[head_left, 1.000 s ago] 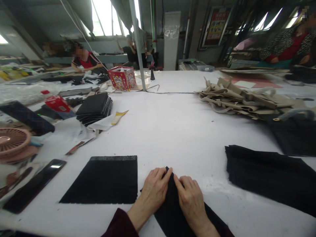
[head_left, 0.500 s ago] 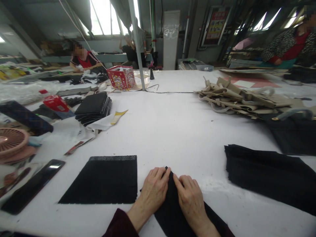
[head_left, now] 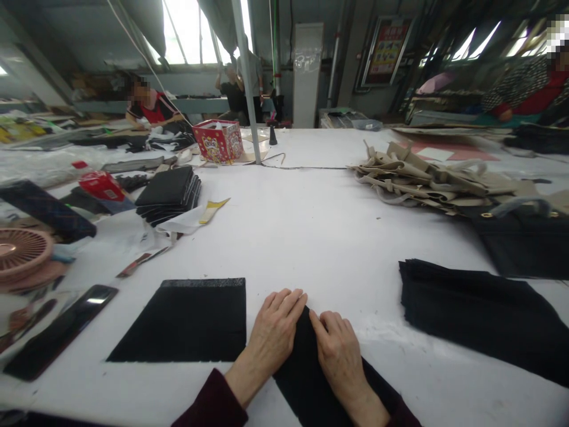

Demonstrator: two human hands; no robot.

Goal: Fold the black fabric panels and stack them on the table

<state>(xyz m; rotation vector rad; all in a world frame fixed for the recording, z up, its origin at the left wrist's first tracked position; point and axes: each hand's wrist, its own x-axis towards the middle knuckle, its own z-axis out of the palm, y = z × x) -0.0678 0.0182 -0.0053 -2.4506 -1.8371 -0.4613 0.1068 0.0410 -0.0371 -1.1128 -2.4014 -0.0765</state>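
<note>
Pressing the folded black cloth (head_left: 306, 379) onto the bench (head_left: 311, 237), left hand (head_left: 273, 335) and right hand (head_left: 338, 353) flat, grips unclamped, I judge the crease next needs firm, even smoothing.

The hands (head_left: 306, 344) cover the black cloth's (head_left: 306, 379) far corner.

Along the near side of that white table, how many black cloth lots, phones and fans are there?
Black cloth: 3, namely the flat square, the piece under the left hand and right hand, and the stack on the right
Phone: 1
Pink fan: 1
Total: 5
</note>
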